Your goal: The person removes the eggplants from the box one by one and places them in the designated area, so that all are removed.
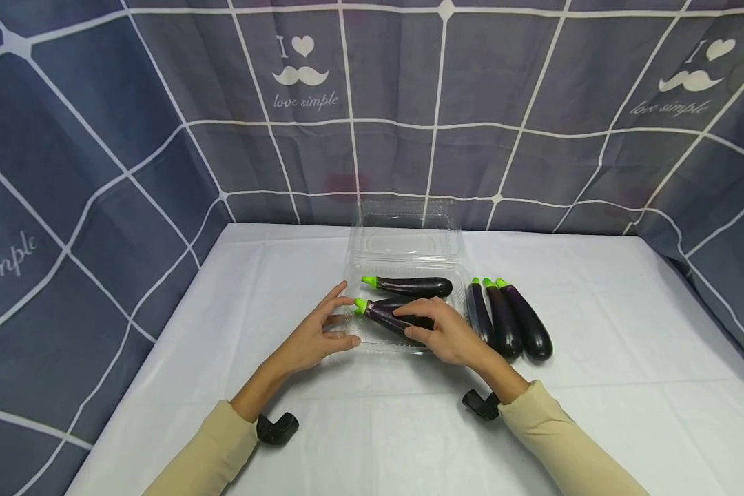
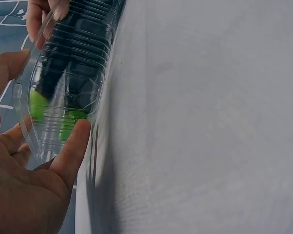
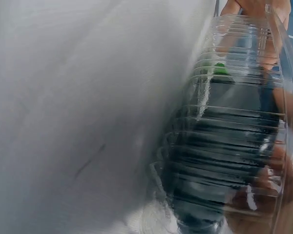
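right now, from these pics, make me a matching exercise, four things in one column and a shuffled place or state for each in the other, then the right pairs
Column one
1. left hand
2. right hand
3. clear lid
4. three eggplants side by side

Column two
a. on the white tablecloth, right of the container
b. at the container's left side
c. open, on the container's far side
d. holding an eggplant

Pairs: 1-b, 2-d, 3-c, 4-a
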`<state>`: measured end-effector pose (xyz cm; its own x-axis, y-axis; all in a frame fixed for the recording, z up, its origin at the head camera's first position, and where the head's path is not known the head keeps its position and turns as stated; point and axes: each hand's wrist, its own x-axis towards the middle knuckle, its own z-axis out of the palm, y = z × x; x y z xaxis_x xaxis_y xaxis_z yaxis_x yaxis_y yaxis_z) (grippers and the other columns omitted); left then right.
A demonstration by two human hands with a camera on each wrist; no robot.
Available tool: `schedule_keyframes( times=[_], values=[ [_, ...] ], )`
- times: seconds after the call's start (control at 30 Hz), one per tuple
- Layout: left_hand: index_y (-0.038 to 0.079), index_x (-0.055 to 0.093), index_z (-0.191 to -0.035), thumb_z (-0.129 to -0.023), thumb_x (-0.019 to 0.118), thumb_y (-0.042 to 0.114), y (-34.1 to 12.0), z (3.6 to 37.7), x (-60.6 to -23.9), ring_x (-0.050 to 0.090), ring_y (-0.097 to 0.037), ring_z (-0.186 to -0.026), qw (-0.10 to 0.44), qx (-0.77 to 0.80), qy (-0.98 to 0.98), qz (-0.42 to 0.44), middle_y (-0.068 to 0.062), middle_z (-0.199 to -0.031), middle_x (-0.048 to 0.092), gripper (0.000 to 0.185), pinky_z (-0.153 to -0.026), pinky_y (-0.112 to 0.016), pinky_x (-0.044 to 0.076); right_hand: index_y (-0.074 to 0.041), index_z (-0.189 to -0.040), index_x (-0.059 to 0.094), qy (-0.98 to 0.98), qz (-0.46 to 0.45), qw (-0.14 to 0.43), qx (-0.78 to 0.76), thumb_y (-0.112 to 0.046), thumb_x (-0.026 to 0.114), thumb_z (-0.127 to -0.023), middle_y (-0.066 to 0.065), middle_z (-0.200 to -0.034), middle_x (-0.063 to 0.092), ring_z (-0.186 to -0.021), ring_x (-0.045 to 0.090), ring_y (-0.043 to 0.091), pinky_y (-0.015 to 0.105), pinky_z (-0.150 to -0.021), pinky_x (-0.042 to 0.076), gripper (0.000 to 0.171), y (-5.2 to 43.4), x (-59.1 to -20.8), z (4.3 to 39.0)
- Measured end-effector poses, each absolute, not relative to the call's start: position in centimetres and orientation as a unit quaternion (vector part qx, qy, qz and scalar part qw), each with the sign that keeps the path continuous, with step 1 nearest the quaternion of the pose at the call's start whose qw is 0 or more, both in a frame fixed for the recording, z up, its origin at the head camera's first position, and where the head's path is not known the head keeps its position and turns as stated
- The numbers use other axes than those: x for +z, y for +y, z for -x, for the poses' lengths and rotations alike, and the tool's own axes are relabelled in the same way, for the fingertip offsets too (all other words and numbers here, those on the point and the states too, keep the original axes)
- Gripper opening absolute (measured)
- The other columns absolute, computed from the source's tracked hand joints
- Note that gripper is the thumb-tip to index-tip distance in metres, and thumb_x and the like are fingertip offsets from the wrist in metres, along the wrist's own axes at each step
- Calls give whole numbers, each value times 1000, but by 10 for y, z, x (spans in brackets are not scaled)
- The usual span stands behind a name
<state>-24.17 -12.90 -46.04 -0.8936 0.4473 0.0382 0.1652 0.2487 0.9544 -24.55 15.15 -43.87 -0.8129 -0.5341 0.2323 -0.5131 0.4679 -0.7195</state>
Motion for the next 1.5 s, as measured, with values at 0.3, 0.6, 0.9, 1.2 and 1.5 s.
schedule_keyframes(
  times=[0.3,0.6,0.9,1.2,1.5],
  values=[
    [9,47,-139,-86,79,15,-129,241,-460,43,-40,-132,122,582,781,-193,6,-164,8,62,-100,-44,47,-8,-125,68,838,303,-7,-455,-6,70,-91,4,-124,66,-115,56,24,48,-96,44,35,153,-441,247],
    [7,47,-140,-86,78,15,-129,242,-459,42,-40,-133,119,583,780,-193,7,-164,8,63,-100,-43,48,-10,-125,67,822,298,0,-484,-7,67,-94,3,-120,61,-110,55,23,45,-92,47,31,156,-437,247],
    [3,46,-140,-86,79,12,-129,241,-461,41,-41,-133,120,588,776,-194,2,-165,7,64,-99,-42,48,-12,-125,68,817,278,8,-506,-9,62,-97,5,-118,56,-97,51,22,38,-78,44,29,160,-435,245],
    [2,45,-141,-85,78,11,-128,240,-457,41,-41,-133,122,587,777,-192,2,-165,7,65,-100,-44,48,-12,-127,67,806,257,46,-531,-9,58,-99,5,-134,58,-127,48,24,49,-99,43,30,161,-434,247],
    [4,44,-142,-86,78,13,-128,240,-457,40,-42,-134,121,583,780,-194,2,-165,6,65,-100,-46,47,-14,-130,65,798,221,43,-558,-8,60,-97,3,-134,58,-128,48,23,53,-104,38,34,166,-426,247]
  ],
)
